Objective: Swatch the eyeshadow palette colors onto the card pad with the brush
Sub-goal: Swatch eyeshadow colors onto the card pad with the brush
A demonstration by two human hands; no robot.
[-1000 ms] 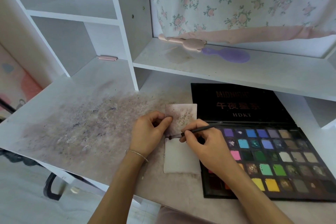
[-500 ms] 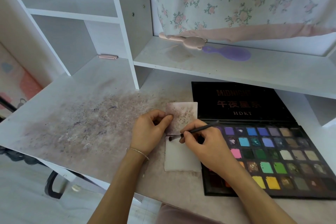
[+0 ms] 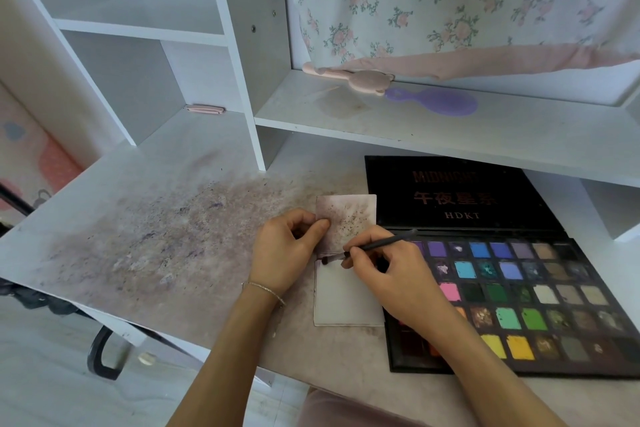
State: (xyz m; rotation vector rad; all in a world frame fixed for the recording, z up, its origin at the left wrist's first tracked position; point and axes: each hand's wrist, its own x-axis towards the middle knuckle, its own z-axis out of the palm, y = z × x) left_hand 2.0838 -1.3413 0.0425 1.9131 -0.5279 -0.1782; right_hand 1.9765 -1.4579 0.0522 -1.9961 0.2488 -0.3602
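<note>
Head view: brush (image 3: 375, 246) lies nearly level, tip pointing left onto card pad (image 3: 346, 302).

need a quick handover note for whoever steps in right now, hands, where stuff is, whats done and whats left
Left hand: pinches the flipped-up, speckled top sheet of the card pad, holding it back.
Right hand: grips the brush, its dark tip on the top left corner of the clean sheet.
Eyeshadow palette: open on the desk, right of the pad, partly under the right wrist.
Done: the flipped sheet is used; brush is loaded with a dark shade.
Left: the clean sheet is almost bare, so most colours are probably yet to be swatched.
</note>
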